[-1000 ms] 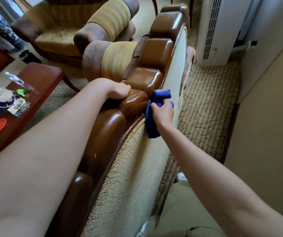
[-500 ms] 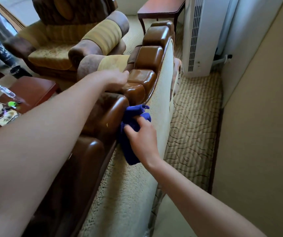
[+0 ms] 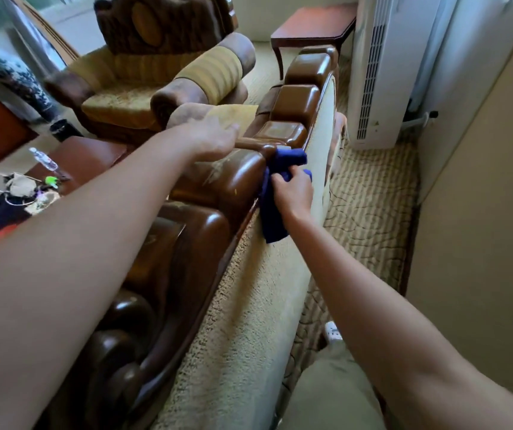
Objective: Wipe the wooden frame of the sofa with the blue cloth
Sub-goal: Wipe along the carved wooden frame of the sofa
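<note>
We are in a home living room. We see a sofa (image 3: pixel 249 305) with a carved wooden frame (image 3: pixel 218 187), a matching armchair (image 3: pixel 143 88), a coffee table (image 3: pixel 87 153) strewn with small clutter, a side table (image 3: pixel 314 24), patterned carpet (image 3: pixel 373 193) and a standing air conditioner (image 3: pixel 382 72).

Soft daylight from upper left; glossy glare on wooden frame (image 3: pixel 242 178) (left hand (image 3: pixel 214 138) motion-blurred); wide-angle edge distortion.

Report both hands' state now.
Left hand: open, fingers straight, over the frame.
Right hand: gripping the cloth against the frame.
</note>
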Tool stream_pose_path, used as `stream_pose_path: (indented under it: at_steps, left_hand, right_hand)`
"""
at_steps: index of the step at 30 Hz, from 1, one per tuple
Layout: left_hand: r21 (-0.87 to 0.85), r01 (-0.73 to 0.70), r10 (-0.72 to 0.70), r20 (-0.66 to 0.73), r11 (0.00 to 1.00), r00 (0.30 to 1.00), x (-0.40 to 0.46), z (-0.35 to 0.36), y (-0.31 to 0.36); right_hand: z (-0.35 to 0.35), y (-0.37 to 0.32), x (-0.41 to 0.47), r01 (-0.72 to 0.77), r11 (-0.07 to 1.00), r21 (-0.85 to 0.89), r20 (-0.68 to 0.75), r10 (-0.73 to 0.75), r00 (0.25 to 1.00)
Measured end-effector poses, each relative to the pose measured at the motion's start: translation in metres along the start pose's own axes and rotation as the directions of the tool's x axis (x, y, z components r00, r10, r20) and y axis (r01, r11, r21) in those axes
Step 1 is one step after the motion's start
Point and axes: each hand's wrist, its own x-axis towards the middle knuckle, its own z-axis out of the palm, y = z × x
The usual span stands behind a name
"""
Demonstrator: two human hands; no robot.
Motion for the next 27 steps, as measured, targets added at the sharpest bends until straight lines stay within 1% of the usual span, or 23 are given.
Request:
stream_pose_path:
  at_steps: [2,4,5,7,9,10,12,14,15,16,17,18,19,20,22,23,24,25,26,27]
  left_hand:
    - [-0.04,0.007,-0.006,0.014,0.999,1.0,-0.004,0.0,-0.004]
    - [-0.107,0.005,-0.005,-0.005,0.994,1.0,-0.005,-0.001,-0.008]
    - [-0.155,0.009,-0.011,-0.008,0.988,1.0,-0.007,-0.003,-0.009]
    - [-0.23,0.045,-0.04,0.027,0.972,0.999,-0.016,-0.007,-0.011]
    - [-0.302,0.118,-0.095,0.09,0.946,0.991,-0.024,-0.012,-0.017]
    - [-0.326,0.145,-0.112,0.117,0.934,0.987,-0.027,-0.014,-0.022]
    - [-0.331,0.162,-0.126,0.13,0.93,0.984,-0.028,-0.017,-0.038]
    - [-0.372,0.204,-0.166,0.131,0.905,0.977,-0.03,-0.021,-0.053]
    - [-0.404,0.237,-0.199,0.134,0.884,0.971,-0.029,-0.021,-0.06]
    - [-0.433,0.263,-0.224,0.141,0.862,0.964,-0.029,-0.021,-0.066]
    - [-0.45,0.294,-0.254,0.149,0.843,0.956,-0.029,-0.022,-0.072]
    - [-0.458,0.318,-0.281,0.149,0.83,0.948,-0.028,-0.022,-0.075]
    - [-0.462,0.33,-0.297,0.145,0.823,0.944,-0.026,-0.022,-0.077]
    - [-0.463,0.339,-0.309,0.141,0.819,0.941,-0.026,-0.021,-0.078]
    - [-0.471,0.354,-0.326,0.144,0.808,0.934,-0.023,-0.019,-0.078]
    - [-0.477,0.365,-0.331,0.156,0.8,0.931,-0.022,-0.018,-0.078]
    - [-0.481,0.375,-0.334,0.173,0.793,0.927,-0.019,-0.018,-0.076]
    - [-0.487,0.379,-0.332,0.184,0.787,0.925,-0.015,-0.018,-0.076]
    - [-0.497,0.375,-0.324,0.19,0.782,0.927,-0.011,-0.018,-0.075]
    - [-0.513,0.373,-0.319,0.194,0.773,0.928,-0.007,-0.018,-0.074]
  right_hand:
    - [-0.001,0.003,0.012,-0.018,1.0,-0.016,-0.005,0.018,1.0]
    - [0.001,0.005,-0.004,0.032,0.999,0.034,-0.027,-0.031,0.999]
    - [0.004,0.005,-0.019,0.072,0.994,0.079,-0.043,-0.069,0.997]
    - [0.007,0.006,-0.059,0.168,0.973,0.161,-0.07,-0.159,0.985]
    - [0.009,0.002,-0.096,0.331,0.927,0.176,-0.081,-0.322,0.943]
    - [0.011,-0.004,-0.108,0.424,0.894,0.147,-0.075,-0.418,0.906]
    - [0.015,-0.022,-0.114,0.61,0.792,-0.018,-0.035,-0.611,0.791]
    - [0.022,-0.041,-0.103,0.755,0.615,-0.229,0.024,-0.771,0.636]
    - [0.026,-0.049,-0.095,0.795,0.523,-0.309,0.078,-0.819,0.569]
    - [0.028,-0.057,-0.086,0.813,0.446,-0.374,0.154,-0.835,0.529]
    - [0.029,-0.065,-0.076,0.814,0.389,-0.431,0.251,-0.815,0.522]
    - [0.03,-0.072,-0.062,0.802,0.348,-0.486,0.344,-0.767,0.541]
    - [0.03,-0.079,-0.045,0.781,0.328,-0.532,0.402,-0.714,0.573]
    - [0.03,-0.084,-0.025,0.747,0.338,-0.573,0.426,-0.656,0.623]
    - [0.025,-0.092,0.015,0.648,0.435,-0.625,0.443,-0.486,0.754]
    - [0.021,-0.092,0.031,0.597,0.525,-0.606,0.455,-0.387,0.802]
    - [0.016,-0.092,0.041,0.55,0.628,-0.55,0.469,-0.313,0.826]
    - [0.012,-0.09,0.046,0.531,0.694,-0.486,0.487,-0.29,0.824]
    - [0.009,-0.088,0.046,0.554,0.713,-0.43,0.505,-0.318,0.802]
    - [0.006,-0.084,0.041,0.609,0.699,-0.375,0.519,-0.386,0.763]
